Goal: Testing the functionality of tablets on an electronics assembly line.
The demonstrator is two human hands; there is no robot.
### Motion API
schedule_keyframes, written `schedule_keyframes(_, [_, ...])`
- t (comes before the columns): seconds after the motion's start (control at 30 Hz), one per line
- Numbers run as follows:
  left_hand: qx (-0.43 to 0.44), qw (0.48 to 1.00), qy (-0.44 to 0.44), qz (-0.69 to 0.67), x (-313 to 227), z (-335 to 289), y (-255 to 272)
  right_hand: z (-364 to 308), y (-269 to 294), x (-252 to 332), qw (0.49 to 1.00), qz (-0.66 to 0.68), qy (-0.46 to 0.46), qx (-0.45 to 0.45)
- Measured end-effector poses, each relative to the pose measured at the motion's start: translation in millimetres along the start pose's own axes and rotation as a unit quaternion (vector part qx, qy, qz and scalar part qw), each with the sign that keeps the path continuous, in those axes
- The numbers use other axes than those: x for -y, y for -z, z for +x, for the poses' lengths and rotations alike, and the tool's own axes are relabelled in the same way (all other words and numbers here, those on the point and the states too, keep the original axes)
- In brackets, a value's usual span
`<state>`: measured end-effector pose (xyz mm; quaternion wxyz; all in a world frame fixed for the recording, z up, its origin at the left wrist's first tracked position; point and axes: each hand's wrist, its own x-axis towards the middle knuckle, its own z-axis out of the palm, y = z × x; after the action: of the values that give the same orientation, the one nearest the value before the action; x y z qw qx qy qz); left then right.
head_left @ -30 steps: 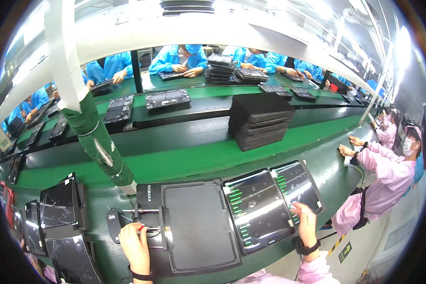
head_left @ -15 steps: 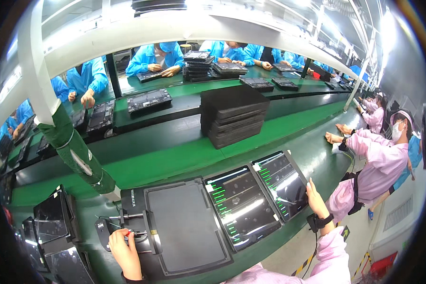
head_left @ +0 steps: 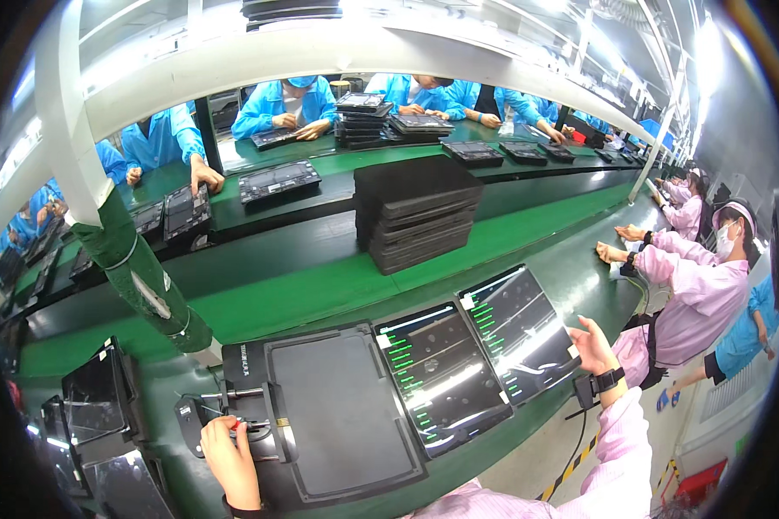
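At the lower left, my left hand point(head_left: 230, 458) is closed on the red-tipped handle point(head_left: 237, 425) of a clamp mechanism. This clamp is joined to a black test fixture point(head_left: 342, 415) with a flat grey bed and raised edges. Right of it lies a tablet screen point(head_left: 441, 381), dark with green lines of text. A second tablet screen point(head_left: 521, 333) with similar green lines lies beside that one. My right hand point(head_left: 595, 348) is at its right edge, fingers apart, the thumb close to the edge; whether they touch cannot be made out.
A stack of black trays point(head_left: 417, 216) stands behind the screens. Further dark screens point(head_left: 99, 394) are piled at the left. A green-wrapped post point(head_left: 147, 277) rises left of the fixture. Across the line, people in blue handle opened devices point(head_left: 278, 182). A pink-clad co-worker point(head_left: 696, 277) sits right.
The right-hand tablet screen now shows wider and flatter, its right side further out. My right hand has shifted slightly right and its fingers have bent. My left hand stays on the handle.
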<state>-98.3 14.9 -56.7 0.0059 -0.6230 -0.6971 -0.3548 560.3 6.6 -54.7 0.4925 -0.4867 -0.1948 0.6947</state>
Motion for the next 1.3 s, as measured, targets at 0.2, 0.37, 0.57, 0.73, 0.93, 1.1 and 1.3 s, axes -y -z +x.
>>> schedule_keyframes(0.2, [0.004, 1.0, 0.006, -0.007, 0.7, -0.6, 0.8, -12.1, -70.5, -9.2, 0.992, -0.087, 0.027, -0.087])
schedule_keyframes(0.37, [0.001, 1.0, 0.002, 0.0, 2.7, -2.2, -1.0, -17.5, -96.4, -19.8, 0.974, -0.13, 0.127, -0.136])
schedule_keyframes(0.57, [0.008, 0.996, -0.074, -0.044, -40.3, -9.4, 21.9, -34.9, -119.7, -26.7, 0.973, -0.049, 0.207, -0.09])
schedule_keyframes(0.73, [0.24, 0.906, -0.24, -0.254, -112.8, -30.3, 45.1, -40.1, -189.9, -69.3, 0.969, 0.119, 0.215, 0.0])
schedule_keyframes(0.93, [0.222, 0.875, -0.295, -0.313, -134.5, -48.4, 25.7, -38.5, -250.0, -115.7, 0.945, 0.252, 0.204, 0.042])
schedule_keyframes(1.1, [0.158, 0.893, -0.301, -0.294, -128.5, -47.8, 27.6, -30.5, -266.1, -132.5, 0.956, 0.191, 0.207, 0.081])
schedule_keyframes(1.3, [0.175, 0.85, -0.301, -0.395, -128.6, -48.9, 20.3, -23.6, -273.3, -142.3, 0.965, 0.221, 0.143, 0.0])
